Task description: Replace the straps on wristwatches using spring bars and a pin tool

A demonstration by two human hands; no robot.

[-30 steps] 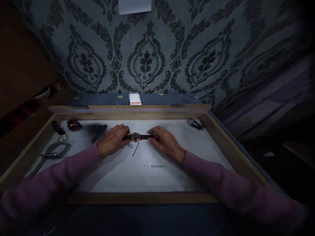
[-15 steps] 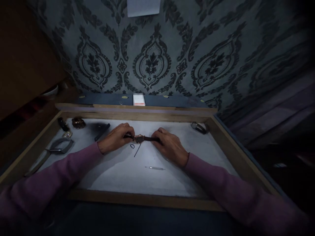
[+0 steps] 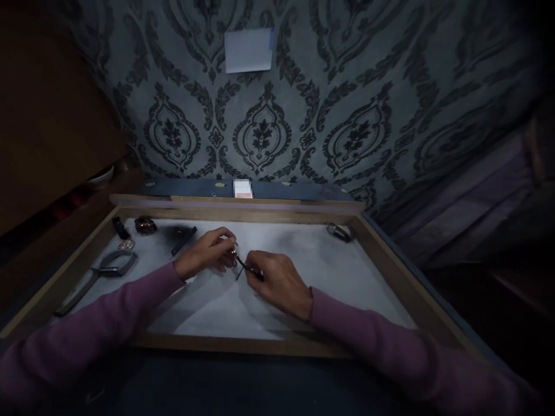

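Between my hands is a wristwatch (image 3: 235,252) with a dark strap, turned so that its face hardly shows. My left hand (image 3: 208,252) pinches it at the case end, and the fingers partly cover it. My right hand (image 3: 277,278) is closed on the other end of the strap, lower and nearer to me. Just under the watch, a thin dark stick (image 3: 240,274) lies on the white lining. The slim silver tool seen earlier is hidden, probably behind my right hand.
A shallow wooden tray (image 3: 243,345) surrounds the work. Inside at left are a dark-strapped watch (image 3: 125,244), a brown bracelet-like piece (image 3: 145,225), a grey band (image 3: 117,263) and a dark strip (image 3: 184,241). Another watch (image 3: 339,232) lies at far right. Patterned wall (image 3: 260,133) rises behind.
The watch has gone from stretched level and face up to tilted on its side. My right hand has moved left and towards me; the camera view has tipped up slightly.
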